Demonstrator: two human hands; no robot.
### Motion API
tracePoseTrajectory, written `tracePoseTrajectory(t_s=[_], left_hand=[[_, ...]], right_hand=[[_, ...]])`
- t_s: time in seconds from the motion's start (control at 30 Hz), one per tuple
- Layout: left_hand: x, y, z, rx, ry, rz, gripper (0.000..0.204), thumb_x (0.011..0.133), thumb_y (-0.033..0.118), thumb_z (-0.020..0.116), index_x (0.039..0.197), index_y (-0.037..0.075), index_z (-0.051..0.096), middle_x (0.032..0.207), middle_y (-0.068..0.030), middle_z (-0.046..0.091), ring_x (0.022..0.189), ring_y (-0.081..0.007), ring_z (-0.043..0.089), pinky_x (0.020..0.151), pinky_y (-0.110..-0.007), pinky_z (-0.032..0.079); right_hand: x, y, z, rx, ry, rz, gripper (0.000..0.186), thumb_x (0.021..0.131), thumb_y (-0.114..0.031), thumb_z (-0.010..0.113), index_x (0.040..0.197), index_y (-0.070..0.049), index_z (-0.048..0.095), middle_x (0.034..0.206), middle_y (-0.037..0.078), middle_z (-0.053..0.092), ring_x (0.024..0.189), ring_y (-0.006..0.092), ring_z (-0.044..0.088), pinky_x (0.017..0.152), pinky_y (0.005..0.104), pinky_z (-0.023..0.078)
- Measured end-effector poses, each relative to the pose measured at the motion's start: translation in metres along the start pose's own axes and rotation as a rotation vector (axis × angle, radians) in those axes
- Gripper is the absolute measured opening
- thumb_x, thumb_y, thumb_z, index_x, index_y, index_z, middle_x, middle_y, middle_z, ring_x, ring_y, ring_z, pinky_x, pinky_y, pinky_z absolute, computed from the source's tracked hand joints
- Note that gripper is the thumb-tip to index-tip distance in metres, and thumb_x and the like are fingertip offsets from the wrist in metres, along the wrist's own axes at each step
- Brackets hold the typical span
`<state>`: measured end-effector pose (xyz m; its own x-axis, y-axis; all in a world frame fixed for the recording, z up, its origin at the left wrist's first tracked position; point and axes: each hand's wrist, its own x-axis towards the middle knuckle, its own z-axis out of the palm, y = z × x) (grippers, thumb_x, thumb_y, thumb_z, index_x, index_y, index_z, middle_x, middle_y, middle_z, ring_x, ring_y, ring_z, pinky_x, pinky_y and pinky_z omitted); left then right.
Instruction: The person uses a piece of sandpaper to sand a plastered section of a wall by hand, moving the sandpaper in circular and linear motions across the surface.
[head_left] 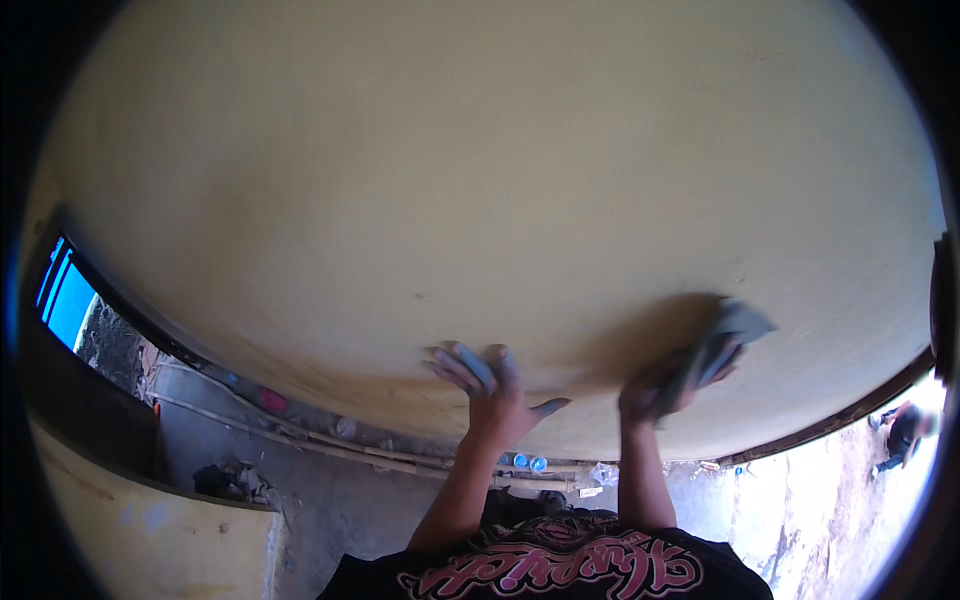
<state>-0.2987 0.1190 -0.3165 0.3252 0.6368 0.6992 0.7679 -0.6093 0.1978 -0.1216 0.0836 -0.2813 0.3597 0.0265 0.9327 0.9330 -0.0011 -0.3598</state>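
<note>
A broad cream-yellow wall [430,190] rises in front of me and fills most of the view. Against its lower middle, my left hand [490,390] rests with the fingers spread and nothing in it; its fingertips look dusty grey. Farther right, my right hand [650,395] is closed around a folded grey sheet of sandpaper [715,345], which lies at the wall surface. Motion blurs this hand and the sheet, and its fingers are partly hidden behind the sheet. A dark shadow falls on the wall beside it.
Long poles [330,445] lie on the grey floor along the wall's foot, near two blue-topped containers [529,463]. Dark rubble [235,482] sits by a low yellow wall [160,530] at left. Another person [905,435] is outside at far right, beyond the wall's edge.
</note>
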Motion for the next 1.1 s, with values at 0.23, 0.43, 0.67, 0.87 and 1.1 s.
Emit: tracePoseTrajectory(t_s=[0.23,0.43,0.67,0.87,1.1], left_hand=[[-0.006,-0.032,-0.004,-0.049,-0.057,-0.030,0.084,0.049,0.062,0.067,0.118,0.021,0.039,0.131,-0.0323,-0.003,0.113,-0.0585,-0.015,0.076,-0.074,-0.006],[0.010,-0.103,-0.038,0.137,0.119,0.180,0.088,0.052,0.066,0.061,0.127,0.036,0.026,0.138,-0.0123,-0.007,0.124,-0.0402,-0.012,0.086,-0.069,-0.008],[0.020,-0.156,-0.066,0.093,0.060,-0.014,0.106,0.048,0.068,0.063,0.132,0.034,0.007,0.131,-0.0241,-0.022,0.117,-0.0495,-0.020,0.082,-0.071,-0.009],[0.020,-0.163,-0.072,0.037,0.030,0.128,0.103,0.051,0.069,0.060,0.132,0.034,0.007,0.132,-0.0243,-0.020,0.117,-0.0484,-0.022,0.078,-0.072,-0.011],[0.027,-0.177,-0.086,0.239,-0.022,0.255,0.109,0.050,0.067,0.063,0.132,0.031,0.003,0.132,-0.0230,-0.022,0.116,-0.0499,-0.023,0.079,-0.072,-0.010]], right_hand=[[-0.049,-0.017,0.006,-0.059,-0.231,-0.223,0.039,0.083,-0.020,0.047,0.119,-0.006,0.041,0.135,0.015,0.021,0.125,0.0359,0.016,0.098,0.0553,0.003],[-0.057,-0.063,0.025,-0.007,-0.214,0.017,0.054,0.087,-0.035,0.034,0.129,-0.004,0.021,0.137,0.020,0.005,0.126,0.0359,0.009,0.099,0.0508,0.005],[-0.062,-0.092,0.048,-0.079,-0.232,0.103,0.046,0.082,-0.019,0.045,0.125,-0.014,0.032,0.135,0.017,0.018,0.125,0.0376,0.013,0.096,0.0572,0.004],[-0.084,-0.149,0.062,-0.078,-0.360,-0.186,0.049,0.080,-0.024,0.044,0.127,-0.020,0.030,0.138,0.014,0.011,0.126,0.0376,0.005,0.096,0.0573,-0.004],[-0.050,-0.165,0.078,-0.012,-0.162,0.022,0.051,0.082,-0.022,0.039,0.129,-0.005,0.025,0.134,0.025,0.012,0.125,0.0416,0.004,0.096,0.0573,-0.004]])
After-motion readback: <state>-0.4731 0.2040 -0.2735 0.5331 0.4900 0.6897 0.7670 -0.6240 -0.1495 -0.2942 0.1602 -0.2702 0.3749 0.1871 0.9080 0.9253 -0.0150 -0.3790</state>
